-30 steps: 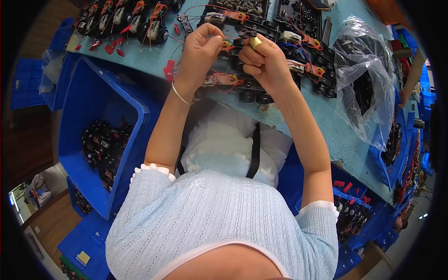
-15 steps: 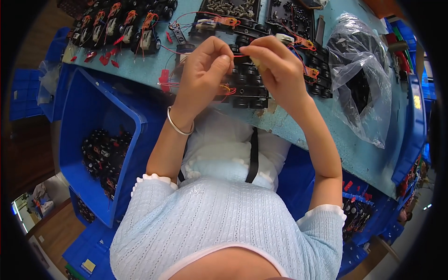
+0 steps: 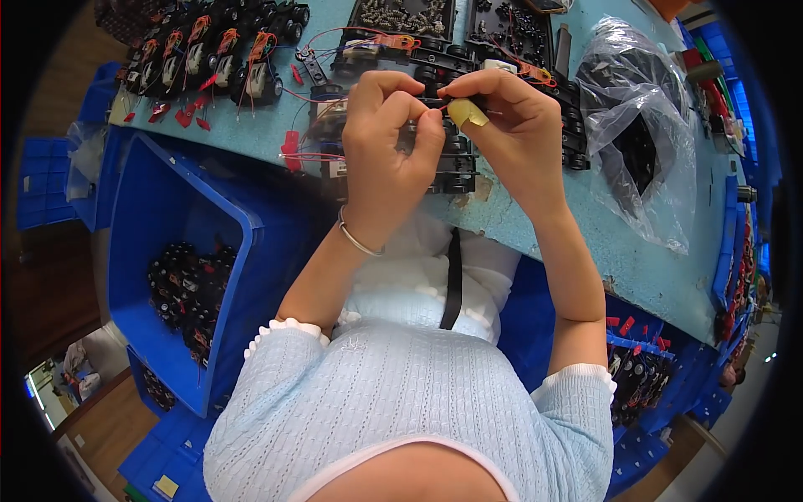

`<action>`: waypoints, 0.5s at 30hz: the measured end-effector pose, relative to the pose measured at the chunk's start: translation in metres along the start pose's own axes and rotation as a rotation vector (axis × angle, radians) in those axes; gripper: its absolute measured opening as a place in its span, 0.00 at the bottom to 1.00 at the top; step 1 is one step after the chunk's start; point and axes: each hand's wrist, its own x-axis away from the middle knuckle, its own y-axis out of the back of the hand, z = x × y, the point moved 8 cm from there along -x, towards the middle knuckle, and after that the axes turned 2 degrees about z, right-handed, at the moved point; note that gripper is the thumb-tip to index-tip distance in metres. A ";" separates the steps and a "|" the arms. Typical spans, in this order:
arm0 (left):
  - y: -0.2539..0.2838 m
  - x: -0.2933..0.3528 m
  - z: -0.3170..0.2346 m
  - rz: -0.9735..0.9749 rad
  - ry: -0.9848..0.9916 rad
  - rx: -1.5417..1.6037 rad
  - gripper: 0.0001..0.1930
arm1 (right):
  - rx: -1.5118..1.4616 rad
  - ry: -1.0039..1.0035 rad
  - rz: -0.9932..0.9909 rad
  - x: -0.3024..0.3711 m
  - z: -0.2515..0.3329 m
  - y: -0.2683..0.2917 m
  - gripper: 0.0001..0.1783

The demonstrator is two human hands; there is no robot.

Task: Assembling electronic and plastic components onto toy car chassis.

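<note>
My left hand is closed in a pinch above the near edge of the bench, with a bracelet at its wrist. Facing it, my right hand pinches too, and a yellow wrap covers its thumb. A thin red wire shows between the two sets of fingertips, which almost meet. Below and behind the hands lie black wheeled toy chassis, partly hidden, with red and white wires. A small red connector hangs at the bench edge, left of my left hand.
Several wired chassis stand in a row at the far left. Trays of screws and small black parts sit at the back. A clear plastic bag lies on the right. A blue bin with dark assemblies stands lower left.
My left hand has moved right, closer to my right hand. My right hand has turned, so its wrapped thumb shows more fully. The fingertips of both hands are now nearer together.
</note>
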 end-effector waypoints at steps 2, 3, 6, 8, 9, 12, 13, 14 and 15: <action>0.003 0.000 -0.004 -0.054 -0.016 -0.038 0.05 | 0.021 0.059 -0.020 0.001 0.003 0.000 0.08; 0.003 -0.001 -0.004 -0.054 -0.016 -0.037 0.05 | 0.031 0.088 -0.030 0.001 0.005 0.000 0.09; 0.005 -0.002 -0.004 -0.059 -0.014 -0.083 0.07 | 0.158 0.151 -0.071 0.004 0.012 -0.002 0.09; 0.002 -0.003 -0.001 -0.046 0.014 -0.051 0.06 | 0.223 0.184 -0.092 0.005 0.014 -0.003 0.09; 0.000 -0.004 0.002 -0.031 0.043 -0.018 0.06 | 0.286 0.235 -0.111 0.007 0.015 -0.004 0.09; -0.004 -0.007 0.007 0.018 0.068 0.036 0.05 | 0.419 0.333 -0.152 0.011 0.021 -0.001 0.09; -0.005 -0.008 0.008 0.051 0.064 0.053 0.05 | 0.397 0.242 -0.104 0.006 0.016 0.003 0.10; -0.007 -0.009 0.008 0.084 0.060 0.070 0.04 | 0.375 0.151 -0.057 0.002 0.010 0.007 0.10; -0.006 -0.009 0.007 0.085 0.060 0.075 0.04 | 0.352 0.059 -0.012 0.000 0.005 0.008 0.11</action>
